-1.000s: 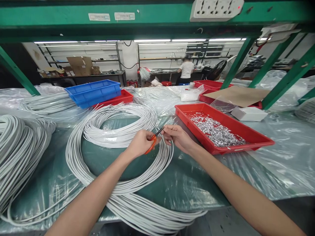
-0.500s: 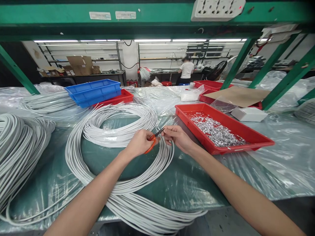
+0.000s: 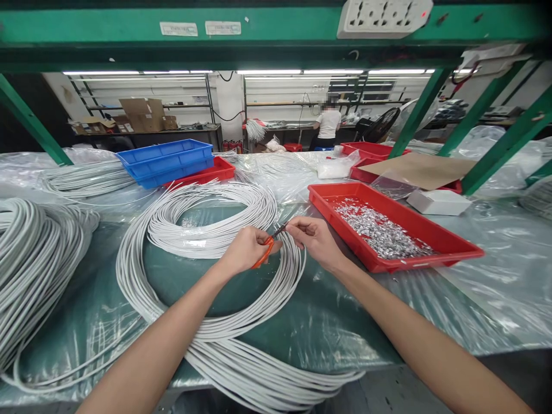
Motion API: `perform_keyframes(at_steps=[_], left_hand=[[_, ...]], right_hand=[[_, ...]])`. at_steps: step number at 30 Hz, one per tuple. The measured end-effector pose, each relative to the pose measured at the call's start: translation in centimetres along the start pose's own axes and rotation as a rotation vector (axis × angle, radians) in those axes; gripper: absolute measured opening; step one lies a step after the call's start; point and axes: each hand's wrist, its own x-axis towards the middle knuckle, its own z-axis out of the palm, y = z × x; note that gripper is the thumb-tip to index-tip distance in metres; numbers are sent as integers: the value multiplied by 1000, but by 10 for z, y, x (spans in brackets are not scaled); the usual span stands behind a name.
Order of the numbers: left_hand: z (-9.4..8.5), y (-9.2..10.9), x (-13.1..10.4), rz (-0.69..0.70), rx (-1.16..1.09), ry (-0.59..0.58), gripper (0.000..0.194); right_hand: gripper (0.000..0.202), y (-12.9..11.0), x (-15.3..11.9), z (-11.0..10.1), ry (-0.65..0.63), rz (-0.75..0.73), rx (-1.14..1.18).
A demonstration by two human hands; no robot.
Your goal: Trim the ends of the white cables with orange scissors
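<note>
My left hand (image 3: 248,248) is closed around the orange handles of a small pair of scissors (image 3: 264,253), whose dark blades point up and right. The blade tips reach the fingertips of my right hand (image 3: 313,238), which is pinched; what it holds is too small to make out. Both hands are over the right side of a big coil of pale grey cable (image 3: 133,270). A smaller bundle of the same cable (image 3: 198,238) lies on top of it. Right of my right hand stands a red tray (image 3: 431,256) holding many small silvery metal pieces (image 3: 375,227).
More cable (image 3: 38,276) is heaped at the left. A blue tray (image 3: 168,164) sits on a red one behind the coil. A white box (image 3: 439,201) lies at the right. A green beam (image 3: 276,40) crosses overhead. A person (image 3: 328,123) is far back.
The scissors have tilted slightly in my left hand, and the fingers of my right hand have shifted a little. The whole view has moved slightly.
</note>
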Motion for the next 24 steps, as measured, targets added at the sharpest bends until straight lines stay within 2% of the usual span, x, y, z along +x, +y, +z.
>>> perform_keyframes(at_steps=[7, 14, 16, 19, 24], left_hand=[[1, 4, 1, -21, -92, -56, 44], [3, 5, 0, -65, -73, -55, 43], [3, 4, 0, -76, -69, -42, 41], [3, 3, 1, -92, -71, -21, 35], [1, 6, 0, -84, -54, 13, 35]], right_hand=[[20, 3, -4, 4, 96, -151, -137], [15, 3, -11, 7, 222, -355, -487], [16, 6, -11, 8, 227, -331, -481], [19, 10, -9, 9, 206, -219, -374], [33, 11, -2, 6, 72, -49, -182]])
